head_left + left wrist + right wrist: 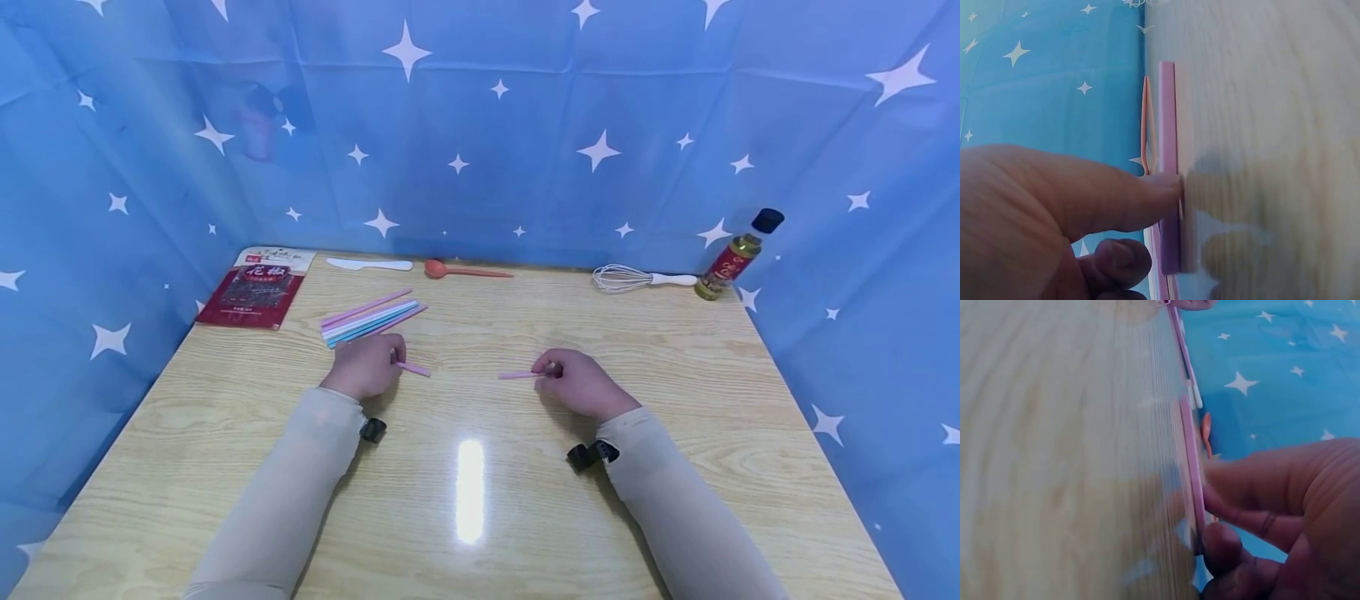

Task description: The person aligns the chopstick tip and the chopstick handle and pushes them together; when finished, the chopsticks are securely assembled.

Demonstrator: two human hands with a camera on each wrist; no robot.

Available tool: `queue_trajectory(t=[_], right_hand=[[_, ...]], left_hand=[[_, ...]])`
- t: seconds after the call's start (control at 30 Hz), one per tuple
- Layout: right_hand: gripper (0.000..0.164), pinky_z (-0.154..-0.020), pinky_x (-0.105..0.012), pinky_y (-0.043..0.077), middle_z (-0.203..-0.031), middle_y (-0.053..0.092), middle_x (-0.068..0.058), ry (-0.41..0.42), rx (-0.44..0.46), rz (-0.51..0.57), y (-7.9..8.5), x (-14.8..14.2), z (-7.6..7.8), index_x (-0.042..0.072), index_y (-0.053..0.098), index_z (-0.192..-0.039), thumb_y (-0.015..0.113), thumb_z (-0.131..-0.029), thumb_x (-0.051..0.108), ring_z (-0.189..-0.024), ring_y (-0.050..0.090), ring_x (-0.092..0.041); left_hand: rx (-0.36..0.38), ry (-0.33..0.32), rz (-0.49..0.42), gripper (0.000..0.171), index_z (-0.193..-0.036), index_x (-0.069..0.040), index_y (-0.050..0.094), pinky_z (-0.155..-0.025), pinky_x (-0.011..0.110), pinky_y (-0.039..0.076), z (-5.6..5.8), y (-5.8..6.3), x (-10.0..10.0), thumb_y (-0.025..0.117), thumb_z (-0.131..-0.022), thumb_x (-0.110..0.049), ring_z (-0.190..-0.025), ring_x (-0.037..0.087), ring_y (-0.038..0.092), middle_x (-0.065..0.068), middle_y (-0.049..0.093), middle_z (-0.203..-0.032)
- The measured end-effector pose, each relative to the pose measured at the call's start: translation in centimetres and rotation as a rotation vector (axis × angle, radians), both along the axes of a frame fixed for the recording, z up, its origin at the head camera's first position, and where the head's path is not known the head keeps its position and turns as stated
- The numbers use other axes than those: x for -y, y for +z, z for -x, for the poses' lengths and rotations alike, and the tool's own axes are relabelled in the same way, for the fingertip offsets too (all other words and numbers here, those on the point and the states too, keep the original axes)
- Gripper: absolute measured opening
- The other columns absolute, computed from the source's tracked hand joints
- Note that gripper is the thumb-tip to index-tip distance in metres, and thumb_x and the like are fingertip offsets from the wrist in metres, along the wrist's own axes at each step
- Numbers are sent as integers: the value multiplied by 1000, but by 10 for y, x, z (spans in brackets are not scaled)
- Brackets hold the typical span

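Note:
In the head view my left hand (367, 365) is at the left middle of the table, its fingers curled around one end of a short pink stick (416, 369). Up close, the left wrist view shows the thumb (1141, 199) lying across that straight-sided stick (1167, 119). My right hand (581, 383) pinches a second short pink stick (516, 375), which points left toward the first, with a gap between them. Seen from the right wrist, this stick (1190, 450) is low along the tabletop beside the fingers. Just beyond the left hand lies a bundle of longer pink, white and blue sticks (375, 319).
Along the back edge lie a white knife (369, 264), an orange spoon (468, 272) and a whisk (641, 278). A red spice packet (258, 287) is at the back left. An oil bottle (738, 257) stands at the back right, by the starry blue curtain (495, 167).

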State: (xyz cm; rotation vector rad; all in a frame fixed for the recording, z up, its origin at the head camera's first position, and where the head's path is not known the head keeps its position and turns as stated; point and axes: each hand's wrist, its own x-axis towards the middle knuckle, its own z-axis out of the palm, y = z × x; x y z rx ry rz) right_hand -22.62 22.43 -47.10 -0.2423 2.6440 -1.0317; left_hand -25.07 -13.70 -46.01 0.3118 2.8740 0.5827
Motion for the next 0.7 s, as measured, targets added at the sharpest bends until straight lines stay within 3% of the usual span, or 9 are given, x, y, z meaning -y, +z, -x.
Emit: queue_trajectory(t=[0.07,0.27,0.4,0.6,0.7], right_hand=[[7,-64,-35,44,-85,61,-5,11,-6,-7,1,1,-1,15,73,-103,70,-98,11,-70,50,-22],[15,-67,-34,44,-83,59,-3,53,-14,-77,8,7,-8,15,71,-88,70,-95,3,-72,50,-21],[13,-71,-35,46,-92,60,-5,77,-48,-105,11,9,-10,13,70,-90,68,-100,6,-79,52,-21],[5,-70,-32,45,-91,59,-4,89,-139,66,15,12,-12,8,63,-103,61,-106,9,-78,51,-19],[6,-67,-29,44,-93,61,-8,92,-192,180,17,15,-13,6,65,-106,59,-107,6,-74,50,-18]], left_hand=[[7,-15,0,11,-91,-21,70,-92,59,35,0,-1,0,66,-96,-12,-83,24,59,-3,68,-84],[-43,-117,-47,8,-90,-18,70,-91,51,42,1,-3,-3,69,-97,-16,-85,21,58,-2,67,-87],[-53,-165,-191,6,-97,-16,68,-86,43,47,-2,-2,-7,66,-102,-18,-82,18,58,-1,67,-91],[29,-200,-474,4,-107,-14,63,-64,32,47,-6,-1,-12,62,-107,-17,-68,17,50,2,62,-91],[29,-189,-567,5,-107,-14,63,-63,31,45,-10,0,-15,61,-108,-18,-69,17,49,2,60,-93]])
